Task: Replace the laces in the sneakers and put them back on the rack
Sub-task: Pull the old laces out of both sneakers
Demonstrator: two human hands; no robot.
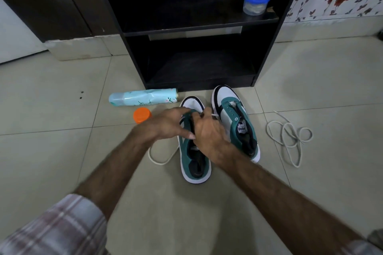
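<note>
- Two green-and-white sneakers stood side by side on the tiled floor, toes toward the black rack; the right sneaker had its toe just short of the rack's bottom edge, and the left sneaker sat nearer the person.
- Left hand lay over the left sneaker's forepart, fingers curled round its green upper.
- Right hand had its grip pinched on the tip of a white lace above that sneaker.
- The lace's slack looped onto the floor at the sneaker's left side.
- A loose lace lay coiled on open tiles well to the right of the pair.
- A spray can lay on its side just left of the toes, an orange cap beside it.
- A blue-lidded tub stood at the right end of the rack's shelf.
- Bare tiles spread left and right of the rack.
</note>
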